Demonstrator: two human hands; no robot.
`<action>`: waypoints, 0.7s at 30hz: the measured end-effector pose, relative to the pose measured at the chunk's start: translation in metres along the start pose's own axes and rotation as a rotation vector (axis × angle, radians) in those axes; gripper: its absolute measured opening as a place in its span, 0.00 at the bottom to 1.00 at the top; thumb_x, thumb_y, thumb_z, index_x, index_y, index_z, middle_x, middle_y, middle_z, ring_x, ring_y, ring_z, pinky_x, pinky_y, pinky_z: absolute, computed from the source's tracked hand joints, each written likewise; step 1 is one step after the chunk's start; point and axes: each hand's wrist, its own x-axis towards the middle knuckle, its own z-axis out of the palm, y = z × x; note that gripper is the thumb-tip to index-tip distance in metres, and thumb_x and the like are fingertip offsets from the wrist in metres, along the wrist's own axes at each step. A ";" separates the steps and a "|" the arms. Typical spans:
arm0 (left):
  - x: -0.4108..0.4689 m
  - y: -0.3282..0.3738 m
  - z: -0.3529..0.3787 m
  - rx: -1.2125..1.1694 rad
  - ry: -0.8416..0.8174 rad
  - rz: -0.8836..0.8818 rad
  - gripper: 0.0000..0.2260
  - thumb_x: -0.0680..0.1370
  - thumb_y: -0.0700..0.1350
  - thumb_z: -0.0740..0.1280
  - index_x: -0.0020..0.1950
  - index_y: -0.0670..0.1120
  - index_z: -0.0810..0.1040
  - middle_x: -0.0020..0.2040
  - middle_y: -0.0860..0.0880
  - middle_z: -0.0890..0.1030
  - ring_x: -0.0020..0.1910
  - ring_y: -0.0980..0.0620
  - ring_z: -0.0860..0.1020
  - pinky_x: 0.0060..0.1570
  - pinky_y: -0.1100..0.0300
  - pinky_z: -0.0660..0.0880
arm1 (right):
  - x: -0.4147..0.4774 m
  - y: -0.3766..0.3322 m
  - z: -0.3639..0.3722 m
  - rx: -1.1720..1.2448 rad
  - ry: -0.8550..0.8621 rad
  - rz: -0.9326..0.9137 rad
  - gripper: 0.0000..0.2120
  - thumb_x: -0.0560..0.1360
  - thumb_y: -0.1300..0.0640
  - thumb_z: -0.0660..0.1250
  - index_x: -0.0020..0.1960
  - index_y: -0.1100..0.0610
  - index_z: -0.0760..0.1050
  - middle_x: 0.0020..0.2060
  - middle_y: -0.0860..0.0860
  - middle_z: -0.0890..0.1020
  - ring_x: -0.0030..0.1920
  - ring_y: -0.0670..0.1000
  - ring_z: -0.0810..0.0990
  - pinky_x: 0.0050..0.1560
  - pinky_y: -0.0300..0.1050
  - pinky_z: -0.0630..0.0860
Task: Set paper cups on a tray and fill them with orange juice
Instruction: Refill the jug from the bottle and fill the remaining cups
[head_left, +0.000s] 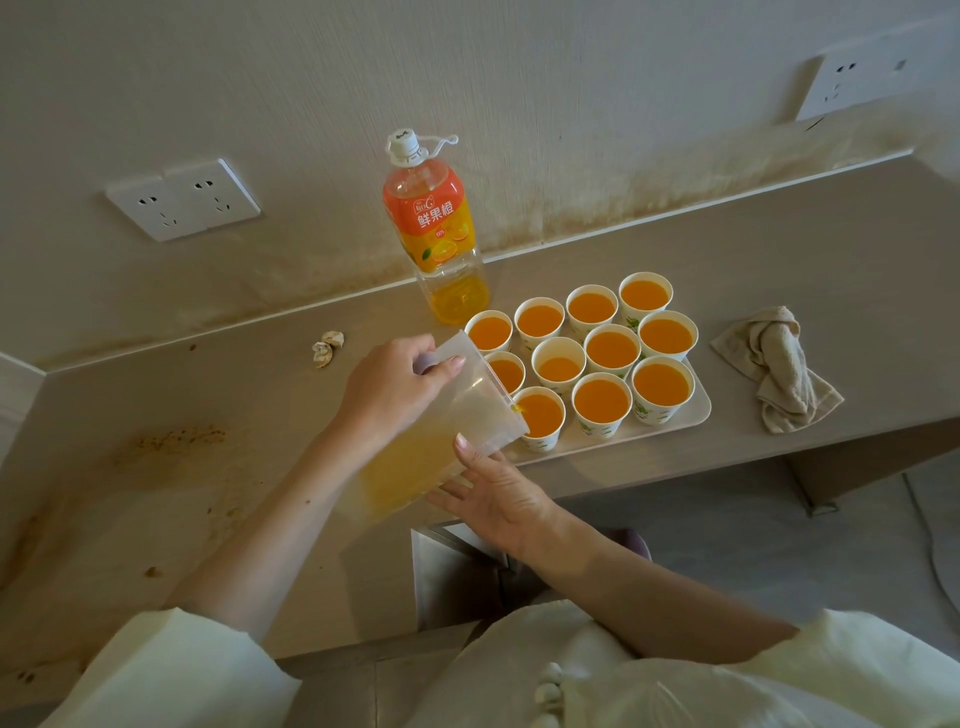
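right hand (501, 499) flat, fingers spread under tilted pitcher (431, 447); left hand (389, 387) grips handle (427, 364).

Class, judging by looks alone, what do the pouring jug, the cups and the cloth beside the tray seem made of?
Jug: probably clear, slightly frosted plastic; juice shows through. Cups: apparently paper, matte white, printed green leaves. Cloth: soft beige fabric, crumpled folds.
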 end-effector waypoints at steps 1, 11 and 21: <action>0.000 -0.002 0.000 -0.013 -0.004 -0.002 0.21 0.77 0.53 0.66 0.31 0.47 0.60 0.27 0.52 0.62 0.28 0.52 0.63 0.32 0.57 0.61 | 0.000 0.000 0.001 -0.004 0.003 -0.002 0.47 0.57 0.50 0.84 0.72 0.51 0.66 0.62 0.57 0.79 0.61 0.58 0.80 0.55 0.54 0.79; -0.003 -0.025 0.008 -0.211 -0.035 -0.048 0.21 0.77 0.51 0.67 0.30 0.48 0.60 0.27 0.52 0.62 0.27 0.53 0.62 0.33 0.56 0.62 | -0.003 -0.002 0.004 -0.039 0.084 -0.021 0.46 0.58 0.52 0.82 0.70 0.51 0.65 0.63 0.57 0.76 0.64 0.60 0.75 0.52 0.51 0.81; -0.005 -0.026 0.006 -0.346 0.048 -0.072 0.20 0.77 0.49 0.68 0.29 0.47 0.62 0.26 0.51 0.64 0.28 0.53 0.64 0.34 0.56 0.64 | -0.003 -0.008 0.011 -0.144 0.110 -0.008 0.47 0.55 0.48 0.83 0.69 0.47 0.65 0.63 0.54 0.76 0.64 0.58 0.74 0.55 0.51 0.79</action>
